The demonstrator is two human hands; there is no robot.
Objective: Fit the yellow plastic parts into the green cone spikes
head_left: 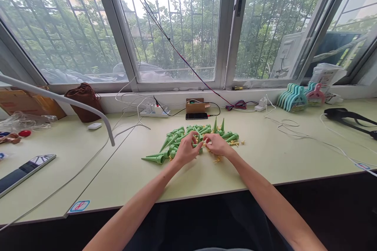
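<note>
Heap of pale-green tapered plastic spikes [174, 137], small yellow plastic pieces [217, 160] beside it, in front of flat black phone [196, 116]. Left hand [185, 150] grips upright green spike [199, 139]; right hand [217, 144], fingertips bunched, hold unclear.

Beyond the left hand [187, 150], a flat black phone [196, 116] is lying; well right of that hand, teal plastic hangers [295, 101] are standing beside pink ones [317, 96].

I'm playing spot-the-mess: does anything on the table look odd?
Most green cones lie jumbled, so two upright ones at the back look odd. A yellow piece lies stray, to the cones' right. I see nothing damaged.
</note>
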